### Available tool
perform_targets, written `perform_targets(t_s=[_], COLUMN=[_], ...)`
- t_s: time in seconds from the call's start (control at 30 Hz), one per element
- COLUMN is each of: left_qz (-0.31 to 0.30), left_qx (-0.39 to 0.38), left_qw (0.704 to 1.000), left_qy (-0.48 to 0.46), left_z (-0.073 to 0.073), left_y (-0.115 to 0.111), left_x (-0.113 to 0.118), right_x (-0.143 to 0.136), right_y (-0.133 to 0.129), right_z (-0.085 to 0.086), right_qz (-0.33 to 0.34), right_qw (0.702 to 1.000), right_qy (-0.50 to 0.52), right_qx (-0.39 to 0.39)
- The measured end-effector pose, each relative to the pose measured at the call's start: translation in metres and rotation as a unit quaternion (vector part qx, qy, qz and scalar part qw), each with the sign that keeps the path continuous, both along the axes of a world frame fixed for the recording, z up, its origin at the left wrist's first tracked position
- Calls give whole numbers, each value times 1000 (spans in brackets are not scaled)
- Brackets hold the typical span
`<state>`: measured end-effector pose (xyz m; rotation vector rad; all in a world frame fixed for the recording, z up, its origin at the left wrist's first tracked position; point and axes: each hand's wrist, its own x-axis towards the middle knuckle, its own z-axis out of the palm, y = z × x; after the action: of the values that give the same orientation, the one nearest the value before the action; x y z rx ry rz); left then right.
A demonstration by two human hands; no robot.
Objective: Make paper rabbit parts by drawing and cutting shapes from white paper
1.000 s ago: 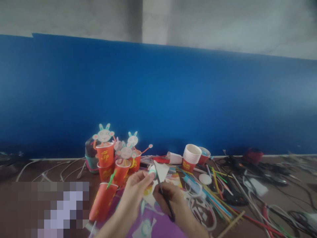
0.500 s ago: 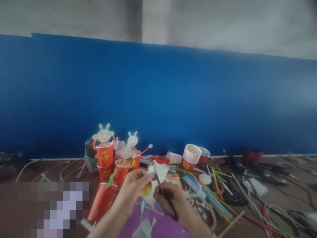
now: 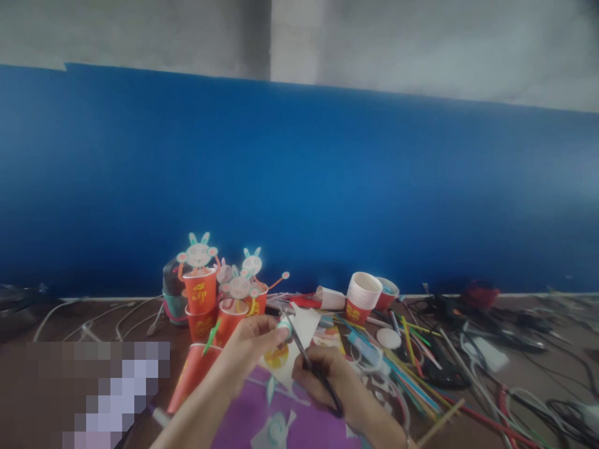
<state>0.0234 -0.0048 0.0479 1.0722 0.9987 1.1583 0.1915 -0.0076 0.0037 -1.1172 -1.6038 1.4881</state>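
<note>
Between the thumb and fingers of my left hand (image 3: 262,337) is a small white paper piece (image 3: 284,324) with a teal outline. My right hand (image 3: 322,374) grips black-handled scissors (image 3: 306,362), their blades pointing up and left against the edge of that piece. Whether the blades are parted is hard to make out. Below my hands, a purple sheet (image 3: 290,424) carries paper cutouts with teal drawing (image 3: 276,430). A white paper scrap (image 3: 305,324) lies just behind the scissors.
Red paper cups (image 3: 200,293) with rabbit-face cutouts (image 3: 199,254) stand at the left, and another cup (image 3: 194,374) leans nearer. Stacked cups (image 3: 362,296) stand behind on the right. Coloured sticks (image 3: 412,380), a white round lid (image 3: 388,338) and cables (image 3: 543,405) clutter the right side. A blue wall panel rises behind.
The paper piece stays in my left hand and the scissors in my right. The scissors and right hand have shifted slightly right and down. The view has moved a little.
</note>
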Motion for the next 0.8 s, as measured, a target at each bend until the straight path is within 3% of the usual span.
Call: perform_targets(t_s=[0.47, 0.8], left_qz=[-39, -71], left_qx=[3, 5], left_qw=[997, 994], left_qy=[64, 80], left_z=[5, 2], left_y=[2, 8], left_x=[-13, -20], right_x=[3, 6], right_y=[-1, 0], right_z=[7, 0], right_qz=[32, 50], right_qw=[999, 998], right_qy=[-35, -26], right_qx=[-14, -20])
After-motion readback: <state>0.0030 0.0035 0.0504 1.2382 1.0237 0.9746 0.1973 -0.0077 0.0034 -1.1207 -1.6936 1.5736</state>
